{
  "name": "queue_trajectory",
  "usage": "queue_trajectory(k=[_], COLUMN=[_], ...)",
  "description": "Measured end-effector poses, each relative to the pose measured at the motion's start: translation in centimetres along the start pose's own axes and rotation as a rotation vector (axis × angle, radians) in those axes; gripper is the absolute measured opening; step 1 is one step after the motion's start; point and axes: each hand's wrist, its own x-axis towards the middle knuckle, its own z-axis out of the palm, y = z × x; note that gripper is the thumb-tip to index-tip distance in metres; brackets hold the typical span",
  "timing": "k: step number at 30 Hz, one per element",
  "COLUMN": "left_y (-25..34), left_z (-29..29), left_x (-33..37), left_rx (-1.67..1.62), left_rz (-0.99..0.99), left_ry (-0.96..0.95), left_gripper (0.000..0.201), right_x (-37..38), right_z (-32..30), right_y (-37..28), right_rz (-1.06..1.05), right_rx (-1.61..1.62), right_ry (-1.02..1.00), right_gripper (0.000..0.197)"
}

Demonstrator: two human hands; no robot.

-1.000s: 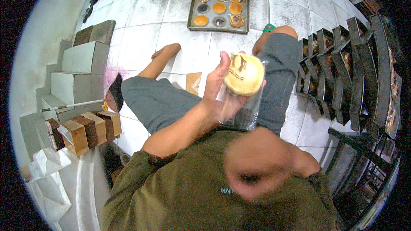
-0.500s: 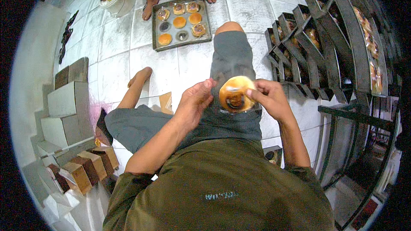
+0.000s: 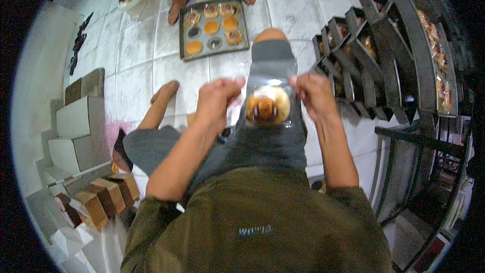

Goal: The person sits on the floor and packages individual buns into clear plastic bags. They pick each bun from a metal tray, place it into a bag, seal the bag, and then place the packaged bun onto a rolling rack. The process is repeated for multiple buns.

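A round golden-brown bun (image 3: 269,105) sits inside a clear plastic bag (image 3: 268,77) above my right thigh. The bag's upper part is stretched out flat between my hands, with the bun hanging at its lower end. My left hand (image 3: 220,100) pinches one top corner of the bag. My right hand (image 3: 314,94) pinches the opposite top corner, its fingers curled. Farther off, a dark metal baking tray (image 3: 186,45) on the floor holds several buns, some of them wrapped in clear plastic.
Another person's feet (image 3: 174,11) stand either side of the tray. A white lidded bucket (image 3: 140,4) is at the far left. Stacked dark trays (image 3: 364,55) with wrapped buns line the right, beside a metal frame (image 3: 419,136). Cardboard boxes (image 3: 93,205) stand at the lower left.
My left hand has gone from hovering beside the bun to gripping the bag's corner. My right hand has shifted off the bun to the other corner, and the bag is now spread taut.
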Motion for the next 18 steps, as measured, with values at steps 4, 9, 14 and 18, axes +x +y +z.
queue_trajectory(k=[4,9,14,18], left_y=[0.8,-5.3,-10.5,-10.1], left_z=[-1.2,-3.1,-4.2,-3.9], left_x=[-0.3,-4.0,-4.0,-2.9], left_rx=[-0.058,0.122,0.373,0.650], left_rz=[0.166,0.043,0.035,0.271], left_ry=[-0.179,-0.179,-0.256,-0.258], left_gripper=[0.013,0.010,0.022,0.022], right_x=[-2.7,-8.8,-10.3,-9.5], right_z=[0.0,-2.1,-4.0,-3.2], right_y=[-2.3,1.4,7.6,5.5], right_rz=[-0.075,0.003,0.154,0.060], right_rx=[0.014,-0.222,-0.239,-0.201], right_ry=[-0.057,-0.080,0.040,0.136], right_gripper=[0.017,0.011,0.012,0.022])
